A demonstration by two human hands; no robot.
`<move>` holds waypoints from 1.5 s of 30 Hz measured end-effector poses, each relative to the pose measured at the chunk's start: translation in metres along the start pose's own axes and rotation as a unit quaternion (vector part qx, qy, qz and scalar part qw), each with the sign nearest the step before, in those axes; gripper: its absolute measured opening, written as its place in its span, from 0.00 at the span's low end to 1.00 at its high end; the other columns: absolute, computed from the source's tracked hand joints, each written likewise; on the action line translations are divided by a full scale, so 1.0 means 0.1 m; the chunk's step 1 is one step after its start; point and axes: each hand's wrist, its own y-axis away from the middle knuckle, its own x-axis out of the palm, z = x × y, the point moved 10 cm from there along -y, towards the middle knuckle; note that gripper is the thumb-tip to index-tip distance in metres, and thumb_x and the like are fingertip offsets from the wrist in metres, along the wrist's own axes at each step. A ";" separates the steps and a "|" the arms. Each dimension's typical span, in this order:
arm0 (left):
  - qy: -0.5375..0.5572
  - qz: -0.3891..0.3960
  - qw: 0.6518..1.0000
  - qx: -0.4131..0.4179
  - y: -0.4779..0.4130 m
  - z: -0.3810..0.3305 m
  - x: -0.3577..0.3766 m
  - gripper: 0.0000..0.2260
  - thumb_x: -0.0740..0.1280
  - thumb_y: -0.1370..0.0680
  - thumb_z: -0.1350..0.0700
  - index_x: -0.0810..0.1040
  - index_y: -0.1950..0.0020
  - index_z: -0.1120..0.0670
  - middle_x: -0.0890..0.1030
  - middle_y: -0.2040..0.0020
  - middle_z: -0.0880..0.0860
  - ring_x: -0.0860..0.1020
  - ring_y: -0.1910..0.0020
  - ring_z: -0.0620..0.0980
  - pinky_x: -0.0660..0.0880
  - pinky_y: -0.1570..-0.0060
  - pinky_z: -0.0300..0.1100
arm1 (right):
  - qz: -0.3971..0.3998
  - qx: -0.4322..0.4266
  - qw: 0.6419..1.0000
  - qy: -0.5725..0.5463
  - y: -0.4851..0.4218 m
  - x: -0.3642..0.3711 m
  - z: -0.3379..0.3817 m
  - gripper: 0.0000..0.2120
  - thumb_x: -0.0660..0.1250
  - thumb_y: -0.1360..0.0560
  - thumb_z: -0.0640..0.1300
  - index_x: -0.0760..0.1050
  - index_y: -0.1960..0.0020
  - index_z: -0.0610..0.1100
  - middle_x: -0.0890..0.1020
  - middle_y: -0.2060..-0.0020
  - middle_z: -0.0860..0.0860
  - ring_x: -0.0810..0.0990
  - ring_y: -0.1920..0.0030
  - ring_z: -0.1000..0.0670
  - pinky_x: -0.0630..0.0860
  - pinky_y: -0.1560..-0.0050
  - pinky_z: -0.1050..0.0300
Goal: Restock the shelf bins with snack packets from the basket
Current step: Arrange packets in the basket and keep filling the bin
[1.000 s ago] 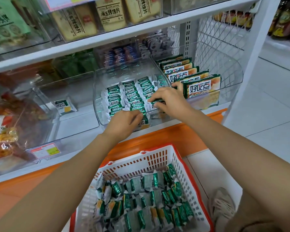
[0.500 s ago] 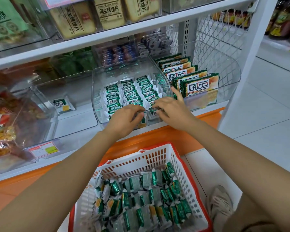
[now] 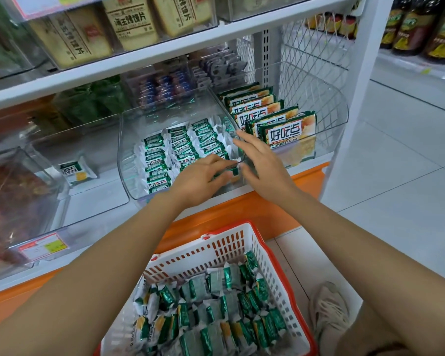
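left grip (image 3: 203, 179) closed round snack packet (image 3: 233, 171); right grip (image 3: 261, 163) held open just right of it | front slot of bin (image 3: 129, 160) row judged just ahead of left grip; packet axis crosswise

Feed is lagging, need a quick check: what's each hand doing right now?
Left hand: pinches a green packet in the middle bin.
Right hand: open, fingers straight, holding nothing.
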 end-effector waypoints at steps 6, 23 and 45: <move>-0.028 0.028 0.999 -0.037 -0.13 0.02 0.07 0.20 0.51 0.16 0.42 0.77 0.35 0.49 0.73 0.42 0.50 0.71 0.41 0.50 0.68 0.38 0.54 | 0.022 -0.020 1.000 0.003 0.02 0.06 -0.04 0.21 0.62 0.21 0.39 0.68 0.28 0.41 0.60 0.23 0.49 0.61 0.24 0.49 0.66 0.29 0.43; -0.037 -0.113 0.993 -0.028 0.29 0.02 -0.19 0.21 0.52 0.19 0.46 0.77 0.35 0.54 0.81 0.44 0.52 0.73 0.40 0.54 0.67 0.40 0.50 | -0.012 -0.020 1.000 -0.005 0.18 -0.06 0.07 0.19 0.58 0.21 0.42 0.72 0.31 0.42 0.66 0.27 0.46 0.65 0.27 0.46 0.64 0.29 0.40; 0.044 0.294 0.944 -0.142 1.59 0.44 2.56 0.13 0.63 0.18 0.52 0.76 0.34 0.51 0.79 0.38 0.51 0.77 0.42 0.50 0.73 0.43 0.43 | 0.270 0.165 0.946 0.068 1.72 1.40 -0.75 0.24 0.60 0.19 0.45 0.62 0.25 0.43 0.60 0.24 0.44 0.67 0.29 0.41 0.66 0.31 0.45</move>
